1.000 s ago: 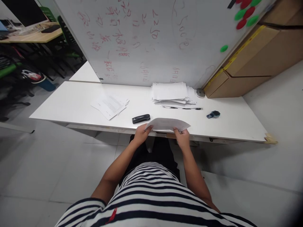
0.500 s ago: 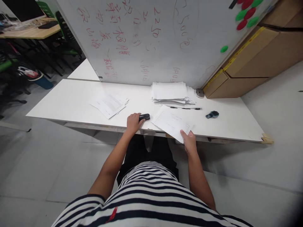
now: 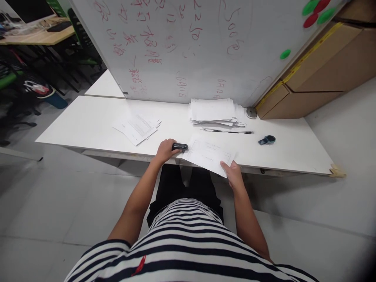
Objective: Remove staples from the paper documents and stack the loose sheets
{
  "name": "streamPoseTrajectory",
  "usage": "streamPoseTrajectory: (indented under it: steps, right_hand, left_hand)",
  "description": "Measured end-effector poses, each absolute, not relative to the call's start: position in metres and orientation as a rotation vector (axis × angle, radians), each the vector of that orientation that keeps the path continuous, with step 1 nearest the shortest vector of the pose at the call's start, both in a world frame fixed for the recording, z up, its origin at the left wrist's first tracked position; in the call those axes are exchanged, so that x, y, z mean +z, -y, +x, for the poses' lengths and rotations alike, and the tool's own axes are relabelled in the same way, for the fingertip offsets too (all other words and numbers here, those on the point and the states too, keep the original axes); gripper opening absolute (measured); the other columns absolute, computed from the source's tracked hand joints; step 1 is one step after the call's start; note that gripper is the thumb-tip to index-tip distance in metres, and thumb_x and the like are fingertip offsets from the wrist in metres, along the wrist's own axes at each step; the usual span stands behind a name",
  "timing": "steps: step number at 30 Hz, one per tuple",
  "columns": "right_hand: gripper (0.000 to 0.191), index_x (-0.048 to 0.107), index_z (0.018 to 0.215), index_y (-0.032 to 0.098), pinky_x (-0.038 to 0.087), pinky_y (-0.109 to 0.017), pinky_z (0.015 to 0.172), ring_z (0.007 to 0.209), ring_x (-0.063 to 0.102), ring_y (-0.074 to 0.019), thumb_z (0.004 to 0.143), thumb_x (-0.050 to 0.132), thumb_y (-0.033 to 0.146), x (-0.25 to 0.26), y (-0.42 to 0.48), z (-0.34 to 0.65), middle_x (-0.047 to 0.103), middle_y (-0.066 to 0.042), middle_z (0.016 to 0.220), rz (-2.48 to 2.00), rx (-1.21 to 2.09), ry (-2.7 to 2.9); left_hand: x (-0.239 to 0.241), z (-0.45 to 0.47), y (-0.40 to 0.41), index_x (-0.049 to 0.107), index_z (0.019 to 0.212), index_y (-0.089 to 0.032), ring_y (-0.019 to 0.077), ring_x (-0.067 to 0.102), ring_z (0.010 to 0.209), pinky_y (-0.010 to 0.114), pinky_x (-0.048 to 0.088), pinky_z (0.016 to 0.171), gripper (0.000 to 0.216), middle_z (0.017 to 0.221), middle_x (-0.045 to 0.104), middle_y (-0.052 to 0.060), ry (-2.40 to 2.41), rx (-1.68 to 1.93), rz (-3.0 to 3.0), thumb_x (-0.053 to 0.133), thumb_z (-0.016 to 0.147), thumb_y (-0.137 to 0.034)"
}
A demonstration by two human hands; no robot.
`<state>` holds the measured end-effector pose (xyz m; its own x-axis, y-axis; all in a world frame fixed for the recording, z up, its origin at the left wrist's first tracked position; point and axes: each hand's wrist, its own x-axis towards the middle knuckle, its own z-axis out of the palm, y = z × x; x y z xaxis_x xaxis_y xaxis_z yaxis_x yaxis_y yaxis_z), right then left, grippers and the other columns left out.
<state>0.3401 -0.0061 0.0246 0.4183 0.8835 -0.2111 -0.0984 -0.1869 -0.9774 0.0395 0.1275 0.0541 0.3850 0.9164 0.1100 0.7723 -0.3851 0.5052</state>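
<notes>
My left hand [image 3: 166, 150] is wrapped round a black stapler [image 3: 180, 147] at the front edge of the white table [image 3: 94, 129]. Between thumb and fingers, my right hand [image 3: 232, 173] pinches the near right corner of some printed paper sheets [image 3: 209, 154]. The sheets' left corner meets the stapler's front end; whether it lies inside the jaws I cannot tell. Left of the stapler lies a small spread of printed papers [image 3: 137, 128]. Behind the held sheets rests a thick stack of paper [image 3: 213, 110].
A whiteboard [image 3: 164, 78] with red writing stands along the table's back. Right of the paper stack are a thin black-and-white strip [image 3: 229, 131], a dark wristwatch [image 3: 266, 140] and a small grey device [image 3: 251, 112]. Cardboard boxes [image 3: 311, 78] are piled at the right.
The sheets in my right hand have moved left and turned slightly, so their left corner now reaches the stapler. My left hand keeps hold of the stapler. The view has shifted a little.
</notes>
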Motion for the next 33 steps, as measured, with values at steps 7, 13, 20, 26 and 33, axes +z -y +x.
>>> streamPoseTrajectory:
  steps: [7,13,20,26,33]
  right_hand:
    - [0.053,0.064,0.116,0.017,0.045,-0.049,0.102,0.113,0.061,-0.0303,0.071,0.075,0.042,0.026,-0.002,0.332,0.066,-0.009,0.121,-1.479,1.126,0.764]
    - [0.051,0.066,0.113,0.018,0.045,-0.048,0.102,0.112,0.061,-0.0299,0.070,0.075,0.045,0.014,-0.011,0.333,0.067,-0.009,0.120,-1.491,1.164,0.838]
    - [0.054,0.068,0.110,0.019,0.048,-0.049,0.098,0.108,0.064,-0.0302,0.066,0.077,0.049,0.013,-0.004,0.328,0.070,-0.008,0.114,-1.445,1.216,0.757]
    - [0.050,0.070,0.106,0.019,0.049,-0.047,0.097,0.107,0.064,-0.0299,0.067,0.076,0.051,0.014,0.001,0.323,0.071,-0.008,0.112,-1.422,1.196,0.655]
    - [0.048,0.069,0.106,0.018,0.048,-0.047,0.097,0.104,0.066,-0.0286,0.069,0.075,0.048,0.000,-0.002,0.322,0.071,-0.008,0.112,-1.421,1.170,0.633]
  left_hand:
    - [0.055,0.041,-0.128,0.058,0.095,-0.021,0.0234,0.055,0.084,0.033,0.039,0.069,0.034,0.091,0.063,0.006,-1.438,0.484,2.307,0.066,0.077,-0.047]
    - [0.074,0.033,-0.123,0.059,0.105,-0.022,0.0246,0.057,0.093,0.034,0.044,0.074,0.045,0.102,0.063,0.006,-1.333,0.337,2.279,0.064,0.074,-0.055]
    - [0.105,0.053,-0.132,0.060,0.115,-0.023,0.0232,0.056,0.111,0.037,0.043,0.094,0.048,0.119,0.063,0.005,-1.250,0.527,2.226,0.039,0.090,-0.058]
    - [0.088,0.110,-0.150,0.059,0.116,-0.022,0.0292,0.041,0.130,0.053,0.024,0.110,0.049,0.127,0.059,0.008,-1.424,0.442,2.352,0.031,0.094,-0.056]
    - [0.056,0.128,-0.148,0.053,0.125,-0.018,0.0332,0.010,0.145,0.060,0.000,0.114,0.055,0.147,0.039,0.015,-1.608,0.369,2.539,0.035,0.092,-0.057]
